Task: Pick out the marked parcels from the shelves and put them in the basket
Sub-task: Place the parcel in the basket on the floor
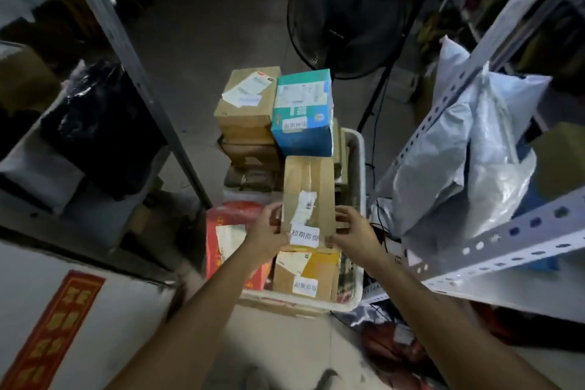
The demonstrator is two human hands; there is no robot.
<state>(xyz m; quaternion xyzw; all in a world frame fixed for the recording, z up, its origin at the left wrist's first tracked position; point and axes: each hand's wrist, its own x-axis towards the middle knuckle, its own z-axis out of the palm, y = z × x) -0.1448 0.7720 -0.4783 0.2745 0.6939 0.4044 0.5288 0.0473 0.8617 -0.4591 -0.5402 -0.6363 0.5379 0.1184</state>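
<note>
Now the left hand (264,231) and right hand (353,231) each curl their fingers round opposite side edges of a brown parcel (308,187) bearing a white label (304,237), held above the white basket (357,165) piled with boxes (304,111).

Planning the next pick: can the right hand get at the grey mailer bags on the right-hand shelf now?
Probably not yet: the right hand grips the brown parcel with the left hand. Once freed, the grey mailer bags look close, nothing between.
</note>
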